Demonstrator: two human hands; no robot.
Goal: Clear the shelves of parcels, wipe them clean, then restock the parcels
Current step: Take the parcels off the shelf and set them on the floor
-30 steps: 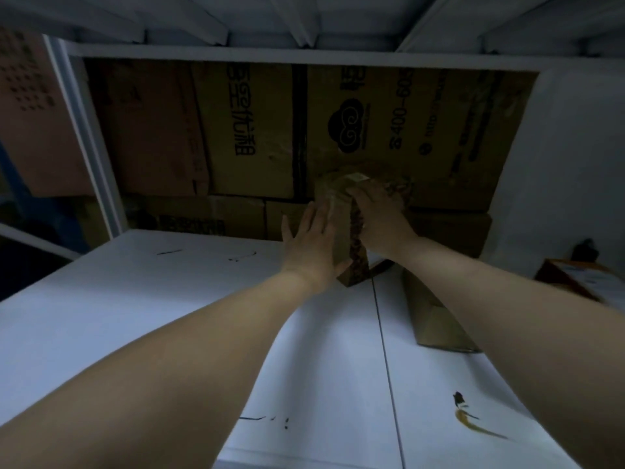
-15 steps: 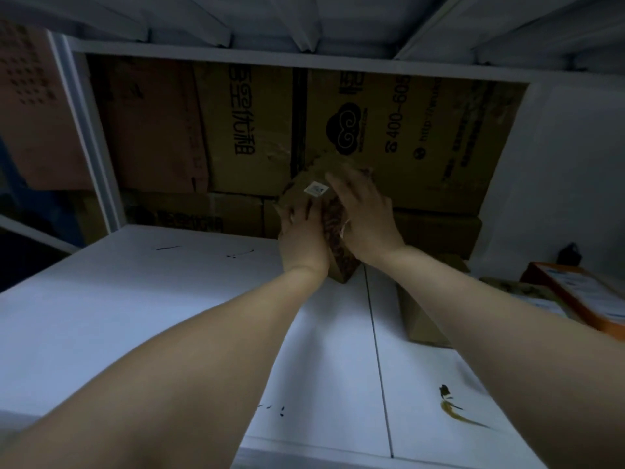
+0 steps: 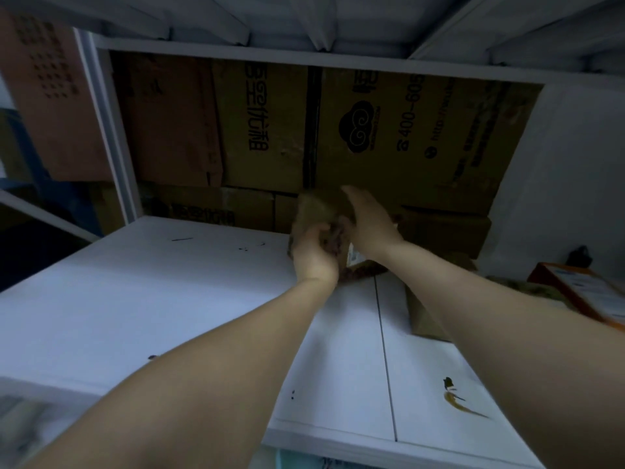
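Observation:
A small brown cardboard parcel stands tilted at the back middle of the white shelf, against the cardboard backing. My left hand grips its lower left side with curled fingers. My right hand lies over its right side, fingers reaching up along the top edge. Most of the parcel is hidden behind both hands. A second brown parcel lies on the shelf under my right forearm.
Large flattened cartons with black print form the back wall. An orange box with a white label sits at the far right. A yellow-brown stain marks the shelf near its front edge. A white upright post stands at the left.
Both hands have turned the small parcel over leftward; its white sticker no longer shows. My left hand went from a flat touch to a curled grip low on the parcel.

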